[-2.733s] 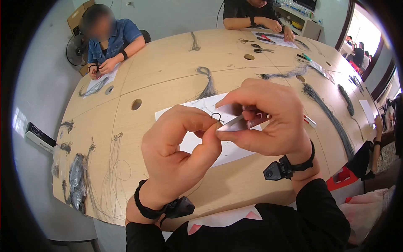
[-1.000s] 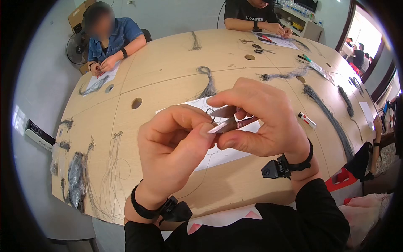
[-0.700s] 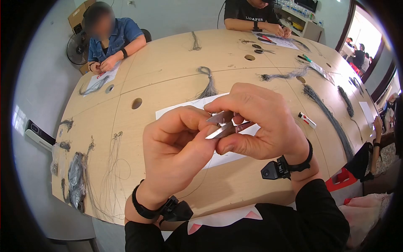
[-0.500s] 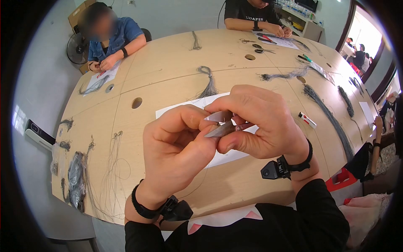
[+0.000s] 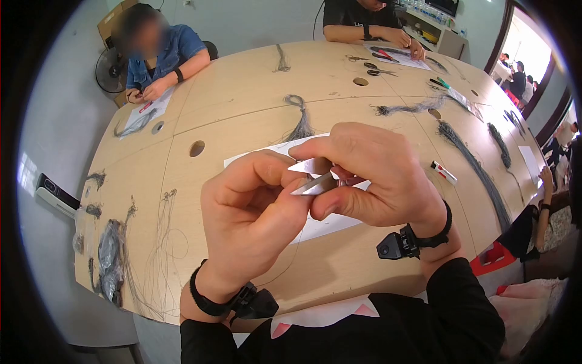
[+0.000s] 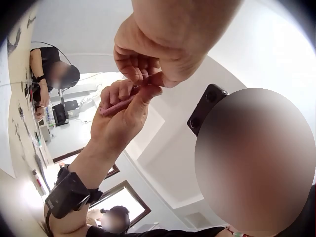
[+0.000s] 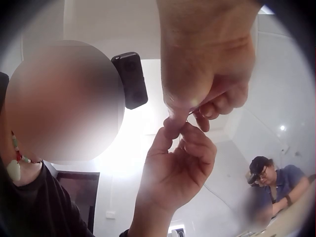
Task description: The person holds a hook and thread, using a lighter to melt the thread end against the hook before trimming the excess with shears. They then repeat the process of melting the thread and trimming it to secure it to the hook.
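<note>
My left hand (image 5: 257,209) pinches a small fish hook between thumb and forefinger; the hook is now almost wholly hidden by the fingers and blades. A thin line (image 5: 284,270) trails from it down toward the table's front edge. My right hand (image 5: 379,176) holds thread snips (image 5: 315,184) with reddish handles, their two bright blades parted and pointing left, right at the left fingertips. In the left wrist view, the pinkish handle (image 6: 118,106) lies along the right palm under curled fingers. The right wrist view shows the fingertips of both hands meeting, the blades hidden there.
White paper (image 5: 327,227) lies under my hands. Around it are a bundle of hooked lines (image 5: 298,124), a marker (image 5: 444,173), a long grey bundle (image 5: 479,167), scissors (image 5: 379,72) and a plastic bag (image 5: 111,261). Two people work across the table.
The dark hook bend that stood above my left fingertips is now covered. The snips have shifted left against those fingertips, both blades now showing parted. Both hands moved slightly left.
</note>
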Demonstrator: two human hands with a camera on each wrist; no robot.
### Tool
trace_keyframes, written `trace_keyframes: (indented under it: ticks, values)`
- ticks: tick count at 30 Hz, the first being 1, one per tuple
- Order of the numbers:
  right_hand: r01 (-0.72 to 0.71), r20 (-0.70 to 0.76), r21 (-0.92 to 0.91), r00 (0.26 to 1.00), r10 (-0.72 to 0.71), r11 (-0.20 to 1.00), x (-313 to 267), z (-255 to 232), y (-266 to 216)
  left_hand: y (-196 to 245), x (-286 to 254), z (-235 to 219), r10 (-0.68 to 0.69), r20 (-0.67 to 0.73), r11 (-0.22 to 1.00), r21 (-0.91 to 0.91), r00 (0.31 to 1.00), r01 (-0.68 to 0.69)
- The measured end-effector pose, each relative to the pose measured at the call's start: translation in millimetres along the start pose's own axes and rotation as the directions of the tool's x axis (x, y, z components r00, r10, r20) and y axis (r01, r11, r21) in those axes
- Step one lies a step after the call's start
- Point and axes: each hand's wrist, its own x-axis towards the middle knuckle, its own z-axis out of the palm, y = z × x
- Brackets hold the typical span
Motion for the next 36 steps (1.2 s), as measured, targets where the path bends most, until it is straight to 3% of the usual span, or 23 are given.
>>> trace_keyframes:
  ticks: [5,16,25,28,30,34,36]
  values:
    - [-0.014,-0.006,0.026,1.0,0.014,1.0,-1,0,-2,-1,1,1,0.018,-0.003,1.0,-0.02,1.0,-0.018]
    - [-0.036,0.011,0.025,0.999,0.036,0.999,-2,-1,-1,5,2,-1,0.029,0.036,0.968,0.248,0.999,-0.037]
    - [0.012,-0.008,0.007,1.0,-0.012,1.0,-2,1,3,6,1,0,0.032,0.005,0.959,0.282,0.999,-0.032]
    - [0.076,-0.076,-0.02,0.994,-0.077,0.997,-3,2,8,6,2,2,0.06,0.004,0.949,0.309,0.998,-0.058]
    - [-0.016,-0.167,0.033,0.986,0.021,0.999,-4,0,7,5,3,1,0.081,0.011,0.938,0.339,0.997,-0.08]
    - [-0.195,-0.106,0.2,0.97,0.219,0.96,-4,-10,-5,5,3,8,0.138,-0.061,0.909,0.404,0.989,-0.102]
    - [-0.206,-0.117,0.19,0.966,0.23,0.96,-6,-4,-3,1,3,7,0.197,-0.043,0.863,0.481,0.98,-0.152]
